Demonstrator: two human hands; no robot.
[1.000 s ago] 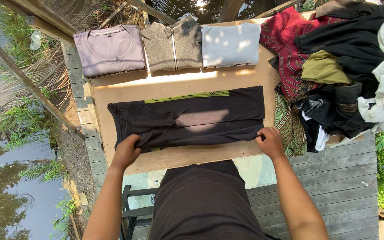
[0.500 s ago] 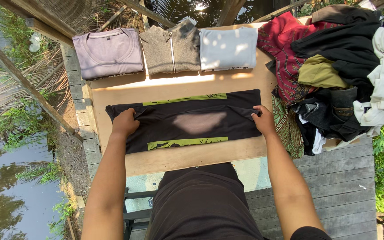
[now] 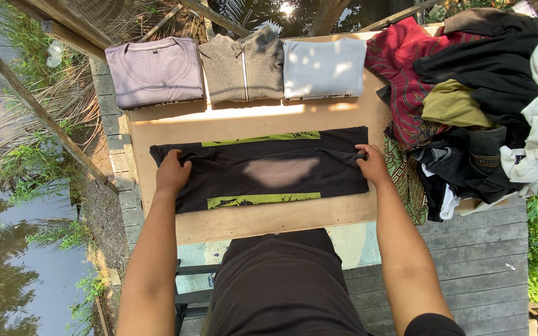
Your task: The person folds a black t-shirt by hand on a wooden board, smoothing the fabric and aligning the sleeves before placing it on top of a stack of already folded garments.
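A black shirt point(image 3: 269, 171) with green print lies across the wooden board point(image 3: 250, 221), folded lengthwise into a long strip. My left hand point(image 3: 172, 173) grips the folded edge at the strip's left end. At the strip's right end my right hand point(image 3: 372, 164) pinches the same folded edge. Green print bands show along the far and near sides of the strip.
Three folded garments line the board's far edge: a mauve shirt point(image 3: 155, 70), a grey zip top point(image 3: 243, 61) and a pale blue shirt point(image 3: 324, 65). A heap of unfolded clothes point(image 3: 474, 106) lies at the right. Water lies at the left, a plank deck point(image 3: 468, 249) at the right.
Both hands carried the shirt's near edge away from me and laid it over the middle. The near green print band has come into view.
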